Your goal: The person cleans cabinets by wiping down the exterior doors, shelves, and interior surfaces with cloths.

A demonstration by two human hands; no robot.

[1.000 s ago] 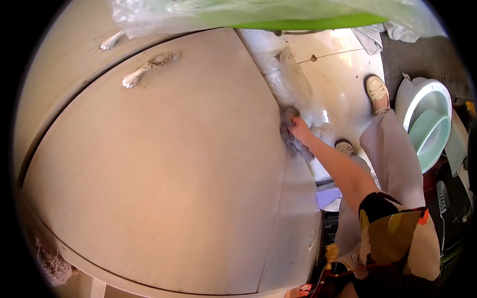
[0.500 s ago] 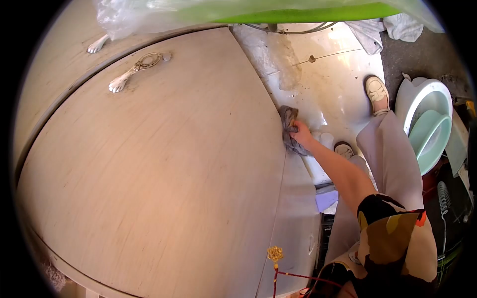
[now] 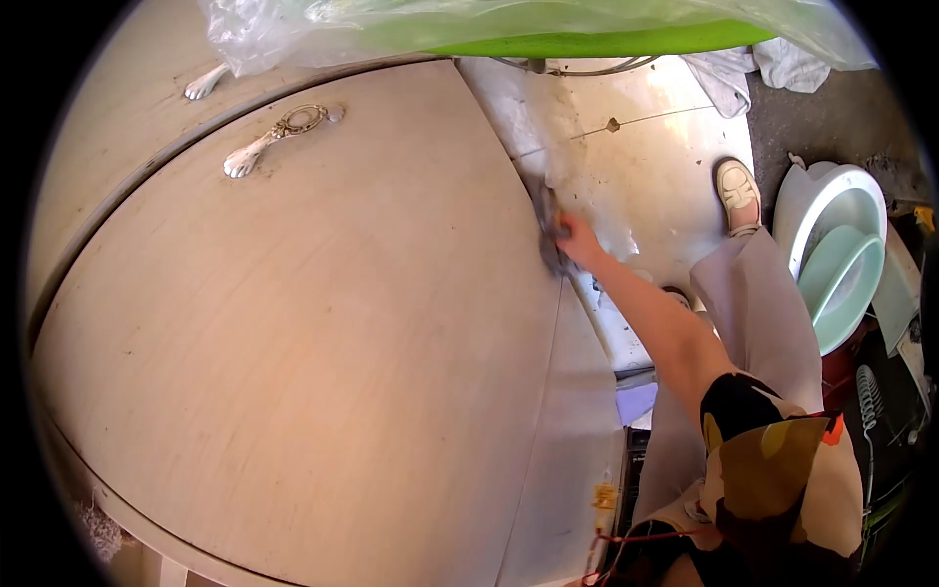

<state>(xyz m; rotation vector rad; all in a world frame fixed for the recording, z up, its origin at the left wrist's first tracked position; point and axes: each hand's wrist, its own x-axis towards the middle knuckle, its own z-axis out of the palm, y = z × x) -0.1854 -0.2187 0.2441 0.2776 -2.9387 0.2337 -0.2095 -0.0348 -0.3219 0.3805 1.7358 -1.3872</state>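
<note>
My right hand is closed on a crumpled grey cloth, with the arm reaching in from the lower right. The cloth touches the edge of a large pale wooden panel and is slightly blurred. An ornate metal handle is fixed near the panel's upper left. Beside the cloth lies the wet, stained pale floor. My left hand is out of view.
Clear plastic over something green hangs across the top. At the right are a white basin with a mint-green basin in it, and a coiled spring-like cord. A pendant dangles low.
My right hand and the cloth have moved slightly left and up along the panel's edge. The pendant has swung into fuller view since the oldest frame.
</note>
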